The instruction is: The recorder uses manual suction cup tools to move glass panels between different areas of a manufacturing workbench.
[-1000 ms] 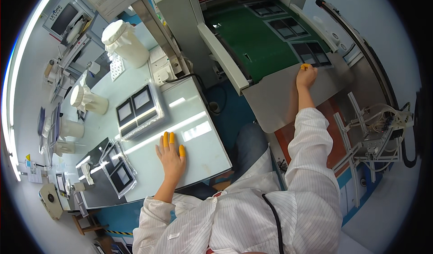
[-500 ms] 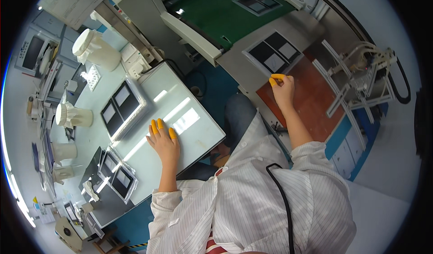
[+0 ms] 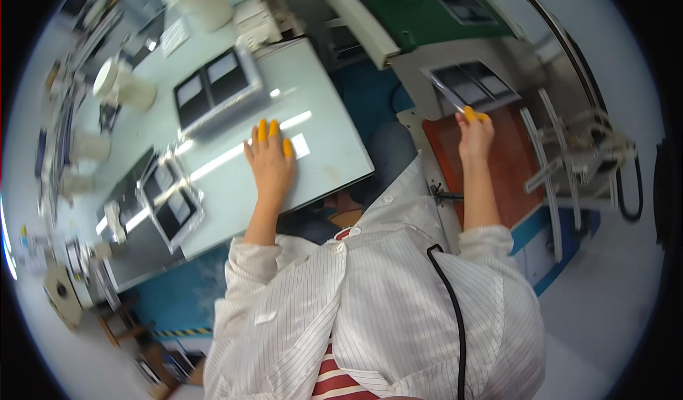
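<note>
My left hand [image 3: 270,162], with yellow finger cots on three fingers, lies flat and open on the pale green glass-topped table [image 3: 320,115]. My right hand [image 3: 475,133], also with yellow cots, pinches the near edge of a flat tray of dark rectangular panels [image 3: 469,83] and holds it slightly lifted over the grey machine ledge, above a reddish-brown mat [image 3: 505,165]. A similar tray with two dark panels [image 3: 213,87] rests on the table beyond my left hand.
Another tray of dark panels [image 3: 171,201] lies at the table's left. White containers [image 3: 124,87] stand at the far left edge. A green conveyor [image 3: 427,9] runs at the top. A metal frame with black hose [image 3: 590,158] stands to the right.
My right hand has drawn back toward me from the conveyor, bringing the tray of panels with it over the mat. My left hand stays flat on the table.
</note>
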The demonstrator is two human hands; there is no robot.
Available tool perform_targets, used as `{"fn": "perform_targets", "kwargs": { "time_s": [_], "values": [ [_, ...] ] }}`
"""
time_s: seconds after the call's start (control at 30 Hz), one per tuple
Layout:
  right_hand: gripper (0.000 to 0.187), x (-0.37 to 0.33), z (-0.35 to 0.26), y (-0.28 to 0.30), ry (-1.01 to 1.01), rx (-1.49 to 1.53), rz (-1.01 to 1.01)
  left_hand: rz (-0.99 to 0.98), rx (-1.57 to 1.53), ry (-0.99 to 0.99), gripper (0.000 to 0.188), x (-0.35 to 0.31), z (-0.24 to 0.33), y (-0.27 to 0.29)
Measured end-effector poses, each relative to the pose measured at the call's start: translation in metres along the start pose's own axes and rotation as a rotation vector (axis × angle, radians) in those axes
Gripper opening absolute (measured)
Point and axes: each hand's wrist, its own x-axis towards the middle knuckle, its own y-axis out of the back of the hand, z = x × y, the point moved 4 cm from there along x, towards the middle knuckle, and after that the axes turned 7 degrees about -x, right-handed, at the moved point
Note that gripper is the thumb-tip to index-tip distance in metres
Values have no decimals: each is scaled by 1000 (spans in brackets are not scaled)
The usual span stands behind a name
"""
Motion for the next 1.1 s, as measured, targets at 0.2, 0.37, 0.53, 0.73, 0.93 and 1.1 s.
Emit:
{"fn": "perform_targets", "kwargs": {
  "time_s": [0.2,0.37,0.53,0.73,0.93,1.1],
  "values": [
    [13,-32,-47,0,232,15,-598,90,-164,21,43,-2,-7,9],
    [18,-50,-35,-39,112,-62,-806,235,-739,260,28,-12,-42,18],
    [20,-75,24,-114,-107,-255,-1041,206,-1064,430,27,-23,-57,32],
    [17,-55,90,-174,-54,-414,-987,171,-759,215,31,-31,-57,33],
    [27,-42,100,-175,409,-841,-756,68,-316,-4,45,-20,-23,32],
    [34,-44,33,-161,658,-933,-569,29,-231,31,47,-20,-22,33]
  ]
}}
